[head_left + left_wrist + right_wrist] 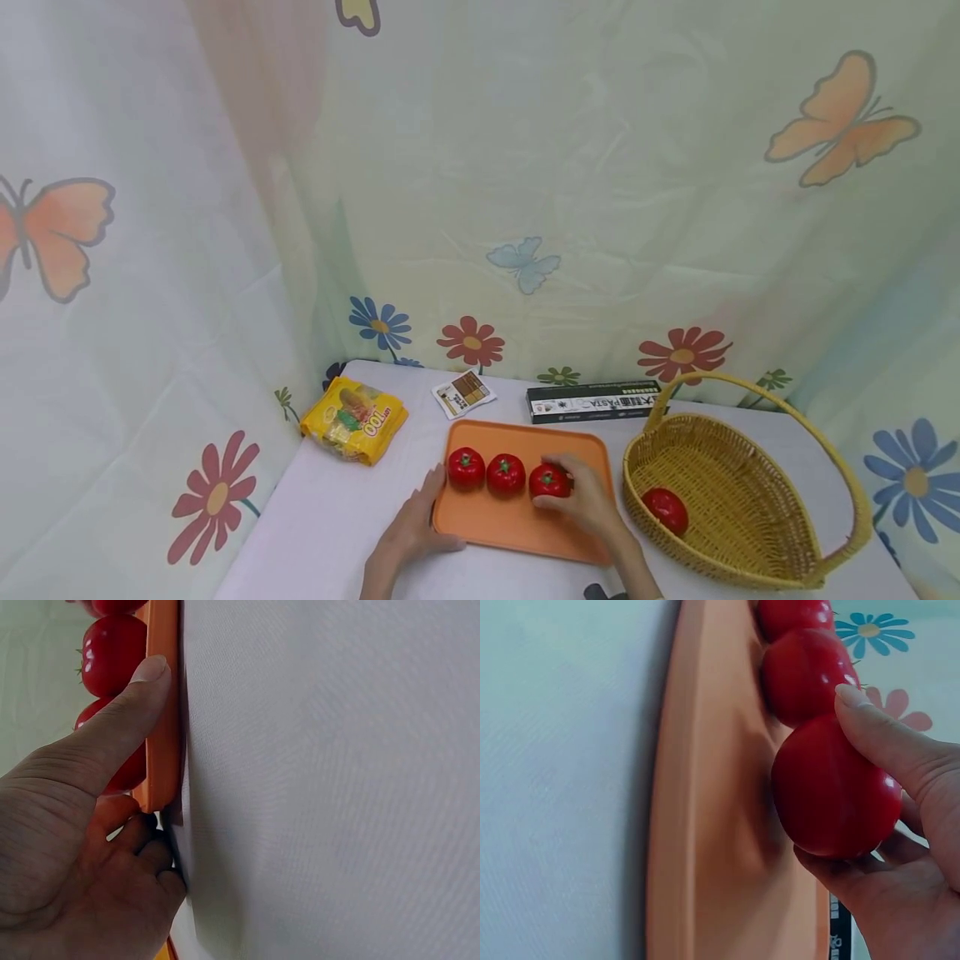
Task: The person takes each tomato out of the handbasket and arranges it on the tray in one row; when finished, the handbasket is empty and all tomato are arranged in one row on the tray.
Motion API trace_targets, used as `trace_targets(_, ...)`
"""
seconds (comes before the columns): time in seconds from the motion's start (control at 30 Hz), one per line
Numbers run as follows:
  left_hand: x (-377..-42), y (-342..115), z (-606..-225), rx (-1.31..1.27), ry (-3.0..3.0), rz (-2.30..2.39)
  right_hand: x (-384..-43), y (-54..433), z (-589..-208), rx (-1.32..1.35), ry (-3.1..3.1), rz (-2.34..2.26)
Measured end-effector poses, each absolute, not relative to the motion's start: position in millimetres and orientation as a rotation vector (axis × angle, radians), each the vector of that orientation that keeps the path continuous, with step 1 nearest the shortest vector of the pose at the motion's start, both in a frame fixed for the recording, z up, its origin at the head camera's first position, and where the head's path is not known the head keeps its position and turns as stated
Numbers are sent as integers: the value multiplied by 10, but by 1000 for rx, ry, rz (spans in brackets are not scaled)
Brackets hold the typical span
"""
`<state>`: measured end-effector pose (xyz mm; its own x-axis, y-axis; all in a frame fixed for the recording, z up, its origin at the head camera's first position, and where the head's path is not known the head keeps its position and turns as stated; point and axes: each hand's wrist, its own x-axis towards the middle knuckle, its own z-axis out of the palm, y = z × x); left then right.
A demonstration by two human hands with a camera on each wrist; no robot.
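Note:
My right hand (583,493) grips a red tomato (832,791) between thumb and fingers, close over the right part of the orange tray (517,533). To its left, a middle tomato (506,475) and a left tomato (466,468) sit in a row on the tray, green stems up. The left hand (415,521) holds the tray's near left corner. In the left wrist view its thumb (124,724) lies against the tray's rim, while the other fingers curl at the corner. One more red fruit (665,511) lies inside the wicker basket (738,492), at its left side.
The basket's tall arched handle (847,475) rises right of the tray. Behind the tray lie a black and white pasta box (592,402) and a small white and brown packet (463,393). A yellow snack bag (355,419) rests at the back left, before a flowered curtain (480,208).

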<state>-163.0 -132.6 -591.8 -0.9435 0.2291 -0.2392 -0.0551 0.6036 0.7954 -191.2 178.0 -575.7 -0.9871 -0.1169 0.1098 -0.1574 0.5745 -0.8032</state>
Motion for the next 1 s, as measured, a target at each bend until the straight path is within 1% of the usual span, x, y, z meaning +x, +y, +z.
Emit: trace_targets(1.0,-1621,-1326,-5943,157,2522,1269,-1965,1788,-5855,219,-2734,1526)
